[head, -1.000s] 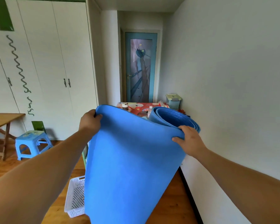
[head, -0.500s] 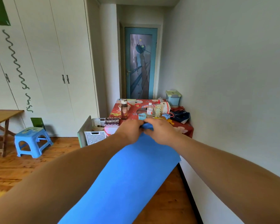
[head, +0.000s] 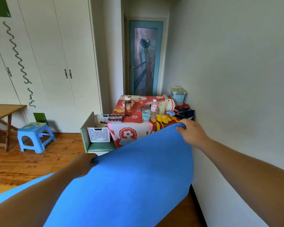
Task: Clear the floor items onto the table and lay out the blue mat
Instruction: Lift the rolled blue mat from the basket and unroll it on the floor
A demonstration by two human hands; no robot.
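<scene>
The blue mat (head: 131, 179) is spread out in front of me, sloping down toward the wooden floor (head: 28, 163). My left hand (head: 84, 164) grips its far left corner, low and near the green seat. My right hand (head: 191, 132) holds the far right corner higher up, close to the white wall. Beyond the mat stands the table (head: 138, 133) with a red patterned cloth. On it are a brown bottle (head: 127, 105), a clear bottle (head: 153, 109), a yellow toy (head: 164, 119) and other small items.
A white perforated basket (head: 98, 133) rests on a green seat (head: 99, 147) left of the table. A blue stool (head: 34, 136) and a wooden table (head: 5, 110) stand at the left. White wardrobes line the back; the wall runs close along my right.
The mat was rolled and held upright a second ago. My hands then met at its far edge and have now moved apart to its two corners, with the mat opened flat.
</scene>
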